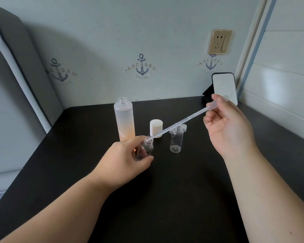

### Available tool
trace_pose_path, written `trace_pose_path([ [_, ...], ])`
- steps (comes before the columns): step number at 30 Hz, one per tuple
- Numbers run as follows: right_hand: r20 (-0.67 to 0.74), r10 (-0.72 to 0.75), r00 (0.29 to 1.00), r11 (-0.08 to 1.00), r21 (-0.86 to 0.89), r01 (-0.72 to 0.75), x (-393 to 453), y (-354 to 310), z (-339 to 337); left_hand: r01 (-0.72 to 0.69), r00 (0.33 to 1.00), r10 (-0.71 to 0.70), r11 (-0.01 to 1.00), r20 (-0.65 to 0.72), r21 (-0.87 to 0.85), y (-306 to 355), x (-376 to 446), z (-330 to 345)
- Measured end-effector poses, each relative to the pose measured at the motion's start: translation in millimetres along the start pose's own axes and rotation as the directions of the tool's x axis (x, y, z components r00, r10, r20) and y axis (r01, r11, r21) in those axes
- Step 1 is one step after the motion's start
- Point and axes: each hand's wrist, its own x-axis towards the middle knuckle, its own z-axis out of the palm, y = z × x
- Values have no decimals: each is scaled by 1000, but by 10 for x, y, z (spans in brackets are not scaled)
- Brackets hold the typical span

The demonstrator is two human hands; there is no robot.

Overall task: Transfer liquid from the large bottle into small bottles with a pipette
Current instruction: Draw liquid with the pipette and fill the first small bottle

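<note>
Right hand: pinches the pipette bulb, tip at the mouth of the small bottle.
Left hand: grips this bottle, tilted.
Progress: first filling only; bottle looks almost empty.
Left to do: second small bottle, beside the right hand, empty.
Source: large bottle behind the left hand, open.
Obstacle: white cap under the pipette.

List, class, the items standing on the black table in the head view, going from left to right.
Large bottle → held small bottle → white cap → standing small bottle → phone on its stand.
</note>
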Motion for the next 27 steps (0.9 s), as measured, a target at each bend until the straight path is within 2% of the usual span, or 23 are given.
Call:
trace_pose_path([
  [15,-71,71,995,997,-23,-73,21,46,-59,-12,1000,12,1000,-15,-6,-38,6,29],
  [27,-72,59,996,998,14,-58,4,16,-32,-20,1000,19,1000,-19,-19,-45,1,40],
])
